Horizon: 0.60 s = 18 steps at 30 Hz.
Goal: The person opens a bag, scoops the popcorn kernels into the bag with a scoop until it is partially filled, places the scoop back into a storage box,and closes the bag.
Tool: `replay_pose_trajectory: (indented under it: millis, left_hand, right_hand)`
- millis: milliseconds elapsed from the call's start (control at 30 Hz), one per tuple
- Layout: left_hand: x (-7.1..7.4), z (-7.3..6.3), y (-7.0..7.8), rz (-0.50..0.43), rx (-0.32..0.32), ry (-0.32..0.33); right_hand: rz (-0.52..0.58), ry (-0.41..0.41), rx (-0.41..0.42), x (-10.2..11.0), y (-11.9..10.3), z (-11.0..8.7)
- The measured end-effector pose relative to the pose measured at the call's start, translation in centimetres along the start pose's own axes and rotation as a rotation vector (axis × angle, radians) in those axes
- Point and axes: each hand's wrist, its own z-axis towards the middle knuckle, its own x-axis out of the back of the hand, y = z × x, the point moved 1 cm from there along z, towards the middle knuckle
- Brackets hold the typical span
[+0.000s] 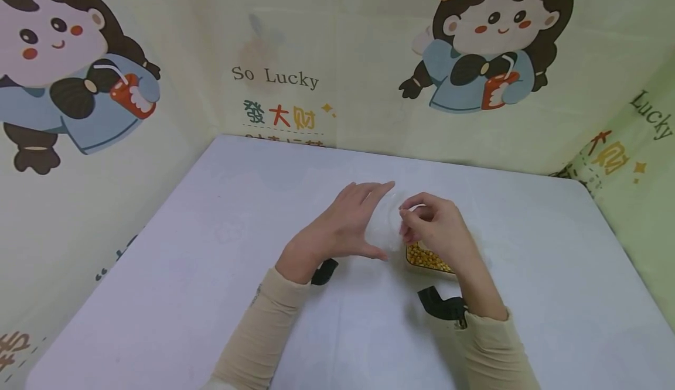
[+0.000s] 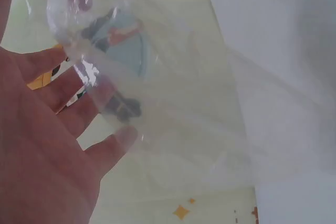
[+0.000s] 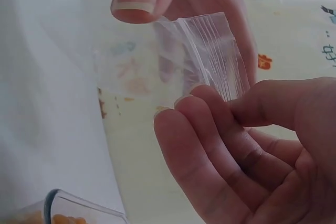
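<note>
A clear plastic zip bag (image 1: 384, 226) is between the two hands above the table. My right hand (image 1: 440, 229) pinches it by its ribbed zip edge (image 3: 218, 51) between thumb and forefinger, the other fingers curled below. My left hand (image 1: 343, 220) is spread wide around the bag's other side, thumb and fingers far apart. In the left wrist view the film (image 2: 184, 108) hangs in front of the left fingers (image 2: 79, 114). Below the right hand stands a clear-walled container (image 1: 429, 272) of yellow kernels (image 1: 424, 256), partly hidden by that hand.
A white table (image 1: 221, 296) reaches back to a printed cloth (image 1: 358, 85) with cartoon figures and lettering. Black straps (image 1: 440, 305) hang at the wrists. The container's corner (image 3: 55, 203) shows low in the right wrist view.
</note>
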Motion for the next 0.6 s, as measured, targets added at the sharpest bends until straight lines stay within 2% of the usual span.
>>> replay_pose_trajectory:
  millis: [133,367,600]
  left_hand:
    - [-0.27,0.32,0.45,-0.001,-0.057,0.036]
    - [0.08,0.31,0.45,-0.061,-0.059,0.035]
    - [0.35,0.12,0.51,-0.086,-0.036,0.014]
  right_hand:
    - [-0.009,-0.020,0.008,-0.36,-0.17,-0.02]
    - [-0.035,-0.013,0.015,-0.38,-0.02,-0.06]
    - [0.019,-0.001,0.052,-0.55,-0.01,0.01]
